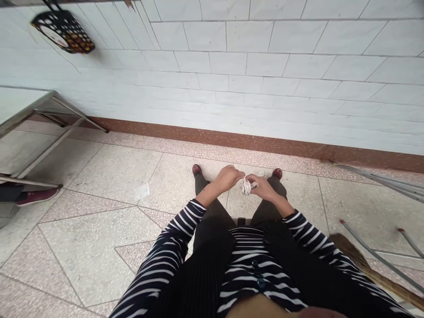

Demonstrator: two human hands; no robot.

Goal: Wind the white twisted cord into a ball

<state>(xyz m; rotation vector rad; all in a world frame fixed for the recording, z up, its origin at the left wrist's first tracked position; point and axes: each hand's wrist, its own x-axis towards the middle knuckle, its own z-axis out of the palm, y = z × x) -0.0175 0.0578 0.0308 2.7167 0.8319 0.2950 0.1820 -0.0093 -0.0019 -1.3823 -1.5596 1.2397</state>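
Observation:
In front of my lap, my right hand [263, 186] grips a small wound bundle of white cord [245, 188] flecked with dark strands. Whether it is yarn or thin rope is too small to tell. My left hand [229, 177] is just left of the bundle, its fingertips pinched on a short strand that rises from the bundle's top. Both hands are close together, almost touching. Beyond the right hand, some more whitish cord [261, 174] shows near the floor, partly hidden by the fingers.
A metal-framed table [26, 106] stands at the left, with another person's shoe [38, 196] below it. A pale scrap [142, 192] lies on the tiled floor. Metal legs [371, 247] and a broom-like object [351, 251] are at the right. A patterned bag [62, 31] hangs on the wall.

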